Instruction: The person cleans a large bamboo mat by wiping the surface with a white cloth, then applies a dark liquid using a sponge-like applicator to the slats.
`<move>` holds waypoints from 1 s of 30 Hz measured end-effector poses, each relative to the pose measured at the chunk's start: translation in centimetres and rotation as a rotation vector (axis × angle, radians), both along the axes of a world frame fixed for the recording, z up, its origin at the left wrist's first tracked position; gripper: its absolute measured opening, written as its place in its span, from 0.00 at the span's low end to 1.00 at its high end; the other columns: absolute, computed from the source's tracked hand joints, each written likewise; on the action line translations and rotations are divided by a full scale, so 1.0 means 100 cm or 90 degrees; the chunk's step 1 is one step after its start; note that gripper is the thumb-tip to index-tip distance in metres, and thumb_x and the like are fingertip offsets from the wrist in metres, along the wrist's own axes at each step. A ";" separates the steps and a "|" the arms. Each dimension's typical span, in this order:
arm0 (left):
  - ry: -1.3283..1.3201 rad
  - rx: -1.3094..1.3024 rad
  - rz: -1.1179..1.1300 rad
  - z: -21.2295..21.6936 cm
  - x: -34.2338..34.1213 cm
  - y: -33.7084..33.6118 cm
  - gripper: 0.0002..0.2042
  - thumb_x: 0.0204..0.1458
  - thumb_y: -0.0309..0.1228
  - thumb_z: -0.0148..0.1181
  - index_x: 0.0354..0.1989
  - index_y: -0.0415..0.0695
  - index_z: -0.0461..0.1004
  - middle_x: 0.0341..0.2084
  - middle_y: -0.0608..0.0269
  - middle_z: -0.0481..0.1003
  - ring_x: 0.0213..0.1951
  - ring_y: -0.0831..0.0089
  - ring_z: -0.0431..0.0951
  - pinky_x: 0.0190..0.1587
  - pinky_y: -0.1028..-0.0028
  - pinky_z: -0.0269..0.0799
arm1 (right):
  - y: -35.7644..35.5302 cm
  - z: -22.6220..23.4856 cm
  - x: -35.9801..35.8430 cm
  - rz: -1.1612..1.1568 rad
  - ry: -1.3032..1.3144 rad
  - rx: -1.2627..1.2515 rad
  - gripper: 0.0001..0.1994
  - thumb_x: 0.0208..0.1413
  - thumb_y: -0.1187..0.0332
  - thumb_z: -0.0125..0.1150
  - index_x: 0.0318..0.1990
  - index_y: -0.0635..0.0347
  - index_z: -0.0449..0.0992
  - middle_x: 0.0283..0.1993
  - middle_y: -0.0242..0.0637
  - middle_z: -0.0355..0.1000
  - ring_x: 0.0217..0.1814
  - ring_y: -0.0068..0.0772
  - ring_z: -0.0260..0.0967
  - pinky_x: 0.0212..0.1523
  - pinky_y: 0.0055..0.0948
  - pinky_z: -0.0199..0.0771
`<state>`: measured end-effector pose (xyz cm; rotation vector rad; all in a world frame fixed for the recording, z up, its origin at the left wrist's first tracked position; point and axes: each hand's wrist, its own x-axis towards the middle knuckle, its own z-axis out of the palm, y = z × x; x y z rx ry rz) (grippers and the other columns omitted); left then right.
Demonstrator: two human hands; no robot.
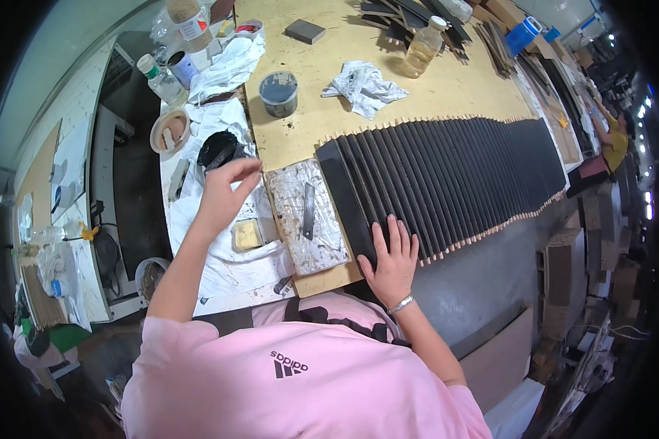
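Observation:
My right hand (393, 263) lies with fingers spread on the near end of a long row of black slats (432, 175) with small wooden pegs sticking out at both ends. To the left, my left hand (228, 192) is raised with its fingers bent toward the thumb; anything held between them is too small to make out. Just behind it is a crumpled black plastic bag (220, 149). Between my hands, a stained whitish board (289, 212) carries a flat grey metal strip (309, 211). A yellowish block (247, 235) rests on the white cloth (223, 267).
On the yellow table (311, 80) stand a tub of dark filler (278, 94), a crumpled rag (364, 89), a dark block (304, 31) and a bottle of yellowish liquid (423, 48). Loose dark strips (388, 18) lie at the back. A round tub (170, 132) and bottles are left.

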<state>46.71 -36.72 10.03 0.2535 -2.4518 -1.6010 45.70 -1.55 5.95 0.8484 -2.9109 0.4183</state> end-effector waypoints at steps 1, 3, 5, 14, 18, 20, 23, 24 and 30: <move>-0.008 -0.140 0.020 0.001 0.014 0.002 0.14 0.54 0.25 0.63 0.49 0.37 0.78 0.40 0.52 0.81 0.43 0.67 0.82 0.48 0.72 0.75 | 0.000 0.002 0.000 0.005 -0.009 -0.007 0.37 0.48 0.57 0.68 0.67 0.54 0.64 0.74 0.50 0.52 0.74 0.55 0.50 0.69 0.62 0.46; -0.004 -0.216 0.040 -0.009 0.045 0.010 0.14 0.50 0.30 0.67 0.45 0.40 0.78 0.37 0.51 0.80 0.40 0.59 0.81 0.44 0.66 0.75 | 0.001 0.005 0.002 0.011 -0.014 -0.033 0.36 0.48 0.59 0.68 0.67 0.55 0.64 0.74 0.52 0.52 0.74 0.56 0.49 0.69 0.62 0.46; -0.132 -0.407 0.097 -0.009 0.070 0.028 0.16 0.49 0.36 0.68 0.42 0.41 0.75 0.36 0.54 0.77 0.39 0.55 0.79 0.40 0.60 0.74 | 0.003 0.010 0.007 0.011 -0.019 -0.056 0.36 0.48 0.60 0.68 0.67 0.55 0.64 0.74 0.53 0.51 0.74 0.57 0.49 0.69 0.62 0.45; -0.337 -0.427 0.244 -0.034 0.097 0.056 0.23 0.43 0.41 0.71 0.44 0.43 0.69 0.40 0.53 0.76 0.40 0.52 0.78 0.41 0.58 0.73 | 0.012 0.015 0.016 0.273 -0.046 -0.171 0.18 0.46 0.70 0.65 0.47 0.59 0.75 0.57 0.41 0.70 0.68 0.46 0.61 0.69 0.56 0.50; -0.219 -0.144 0.324 -0.043 0.110 0.026 0.20 0.45 0.29 0.67 0.47 0.41 0.68 0.42 0.55 0.74 0.43 0.60 0.78 0.44 0.65 0.73 | 0.027 0.018 0.022 0.249 -0.020 -0.253 0.16 0.43 0.74 0.66 0.43 0.59 0.76 0.47 0.39 0.73 0.55 0.44 0.68 0.60 0.47 0.61; -0.016 0.071 0.353 -0.027 0.099 0.030 0.21 0.45 0.20 0.63 0.49 0.39 0.67 0.43 0.61 0.71 0.46 0.72 0.74 0.47 0.71 0.72 | 0.035 0.017 0.024 0.195 -0.003 -0.300 0.16 0.40 0.75 0.69 0.41 0.58 0.76 0.41 0.39 0.71 0.45 0.45 0.68 0.50 0.43 0.62; 0.089 0.048 0.237 0.003 0.056 0.068 0.21 0.46 0.20 0.63 0.50 0.40 0.68 0.45 0.60 0.72 0.48 0.71 0.74 0.48 0.69 0.72 | 0.044 0.016 0.038 0.025 0.007 -0.264 0.18 0.39 0.73 0.71 0.41 0.58 0.76 0.45 0.42 0.69 0.49 0.46 0.66 0.49 0.43 0.62; 0.095 -0.005 0.178 0.006 0.048 0.081 0.20 0.46 0.21 0.63 0.50 0.40 0.69 0.45 0.58 0.72 0.48 0.68 0.74 0.49 0.68 0.72 | 0.044 0.008 0.041 0.019 0.003 -0.240 0.25 0.39 0.68 0.74 0.48 0.59 0.74 0.54 0.48 0.65 0.56 0.52 0.62 0.55 0.47 0.60; 0.123 -0.266 -0.368 0.013 0.011 0.183 0.22 0.43 0.30 0.68 0.48 0.43 0.73 0.47 0.50 0.72 0.48 0.52 0.74 0.51 0.61 0.73 | 0.027 -0.007 0.032 -0.131 0.027 -0.235 0.38 0.39 0.62 0.74 0.60 0.63 0.64 0.63 0.54 0.59 0.65 0.59 0.55 0.65 0.56 0.52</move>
